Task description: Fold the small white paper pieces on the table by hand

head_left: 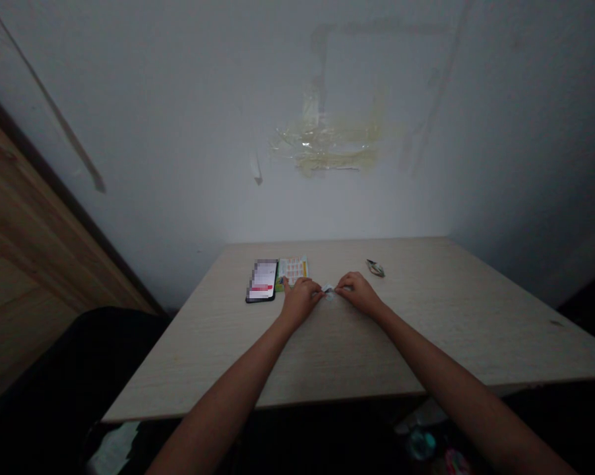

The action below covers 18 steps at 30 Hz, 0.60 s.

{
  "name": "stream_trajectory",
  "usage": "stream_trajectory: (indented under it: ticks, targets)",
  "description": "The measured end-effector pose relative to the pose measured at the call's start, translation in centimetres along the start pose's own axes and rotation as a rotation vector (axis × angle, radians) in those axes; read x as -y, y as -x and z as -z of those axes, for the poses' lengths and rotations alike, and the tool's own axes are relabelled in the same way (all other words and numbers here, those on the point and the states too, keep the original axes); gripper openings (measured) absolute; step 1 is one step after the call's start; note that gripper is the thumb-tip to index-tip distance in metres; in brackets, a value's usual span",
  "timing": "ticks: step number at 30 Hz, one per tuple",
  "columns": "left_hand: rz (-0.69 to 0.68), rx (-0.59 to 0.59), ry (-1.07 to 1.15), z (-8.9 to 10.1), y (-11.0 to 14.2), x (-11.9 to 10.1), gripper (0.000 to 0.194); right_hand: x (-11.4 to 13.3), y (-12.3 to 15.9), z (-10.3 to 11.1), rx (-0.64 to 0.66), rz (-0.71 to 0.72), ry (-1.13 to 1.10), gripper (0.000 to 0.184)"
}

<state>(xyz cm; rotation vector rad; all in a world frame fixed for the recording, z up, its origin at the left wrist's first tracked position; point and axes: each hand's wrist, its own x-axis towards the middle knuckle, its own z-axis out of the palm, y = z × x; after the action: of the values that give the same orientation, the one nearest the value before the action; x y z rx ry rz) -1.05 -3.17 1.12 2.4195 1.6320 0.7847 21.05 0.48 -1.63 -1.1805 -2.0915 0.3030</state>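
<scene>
Between my two hands is a small, pale, crumpled piece that looks like paper or thin plastic, low over the table. My left hand pinches its left side with closed fingertips. From the right, my right hand pinches the other side. The piece is too small in view to tell its exact kind. Just left of my left hand lies a printed sheet or booklet with a grid of coloured boxes, partly hidden by the hand.
A phone with its screen lit lies at the left, against the printed sheet. A small folded item, perhaps paper or a banknote, rests behind my right hand. The wooden table meets a wall bearing old tape.
</scene>
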Motion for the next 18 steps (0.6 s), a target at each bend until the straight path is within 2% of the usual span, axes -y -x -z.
stream_trajectory:
  ticks: [9, 14, 18]
  targets:
    - [0.092, -0.047, 0.014, -0.18, -0.66, -0.33, 0.015, 0.06, -0.31, -0.78, -0.056, -0.087, 0.09, 0.014]
    - [0.126, -0.052, 0.043, -0.14, -0.77, -0.42, 0.017, 0.1, -0.12, -0.76, -0.052, -0.07, 0.09, 0.019]
    - [0.15, -0.063, 0.041, -0.07, -0.88, -0.53, 0.016, 0.31, -0.26, -0.8, -0.022, -0.133, 0.128, 0.022]
